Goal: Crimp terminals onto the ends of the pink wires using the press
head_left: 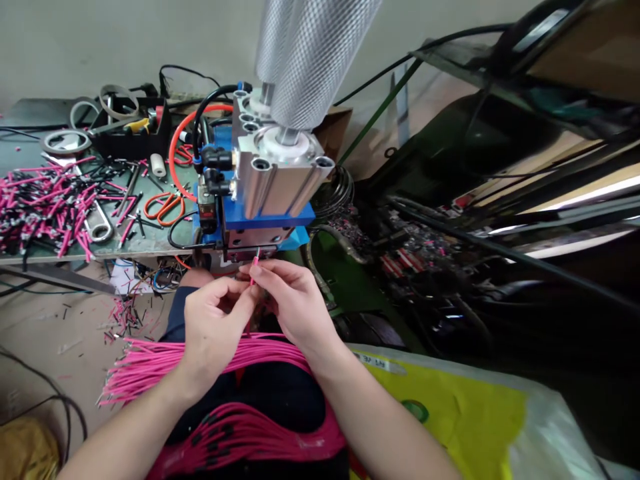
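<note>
Both my hands meet in the middle of the head view, pinching one pink cable (255,261). My right hand (290,293) grips it near its stripped tip, which points up at the lower face of a pneumatic press (280,177). Just below, my left hand (215,323) closes thumb and finger on the same cable. Whether the tip touches the press I cannot tell. Under my hands a bundle of pink cables (145,367) lies across my lap, its cut ends fanned out to the left. The bundle curves round to a second stretch (280,433) with black sleeves near my body.
On the green bench (175,250) at left lie a heap of pink and black cable offcuts (50,200), orange-handled scissors (165,208), a wrench (99,223) and a black tool box (135,133). A yellow bag (450,407) is at lower right. Offcuts litter the floor (65,340).
</note>
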`<state>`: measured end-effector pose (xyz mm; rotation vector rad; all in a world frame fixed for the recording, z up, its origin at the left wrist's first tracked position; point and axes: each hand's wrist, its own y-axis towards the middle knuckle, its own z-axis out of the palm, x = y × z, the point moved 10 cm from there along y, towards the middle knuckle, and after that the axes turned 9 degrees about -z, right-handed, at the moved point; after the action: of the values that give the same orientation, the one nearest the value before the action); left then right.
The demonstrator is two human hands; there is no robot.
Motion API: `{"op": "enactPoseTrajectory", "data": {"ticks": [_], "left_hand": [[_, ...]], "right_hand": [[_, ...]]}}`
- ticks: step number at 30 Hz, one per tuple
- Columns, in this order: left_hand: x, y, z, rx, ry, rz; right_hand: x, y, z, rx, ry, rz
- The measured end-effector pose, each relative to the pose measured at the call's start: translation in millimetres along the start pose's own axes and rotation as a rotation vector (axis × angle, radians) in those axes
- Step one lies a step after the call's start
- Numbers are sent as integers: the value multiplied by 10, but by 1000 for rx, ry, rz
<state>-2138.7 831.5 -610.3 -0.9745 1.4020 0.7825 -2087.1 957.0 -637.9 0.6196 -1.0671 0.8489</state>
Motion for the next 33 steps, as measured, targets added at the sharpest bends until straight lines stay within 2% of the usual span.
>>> {"op": "enactPoseTrajectory", "data": {"ticks": [9, 18, 33], "left_hand": [[-82, 53, 86, -53, -36, 29], [-145, 51, 99, -69, 0, 65], [-113, 46, 107, -69, -23, 68]], "right_hand": [[-63, 94, -7, -141, 123, 97], [-78, 115, -22, -178, 171, 139], [-64, 98, -25, -177, 146, 193]]}}
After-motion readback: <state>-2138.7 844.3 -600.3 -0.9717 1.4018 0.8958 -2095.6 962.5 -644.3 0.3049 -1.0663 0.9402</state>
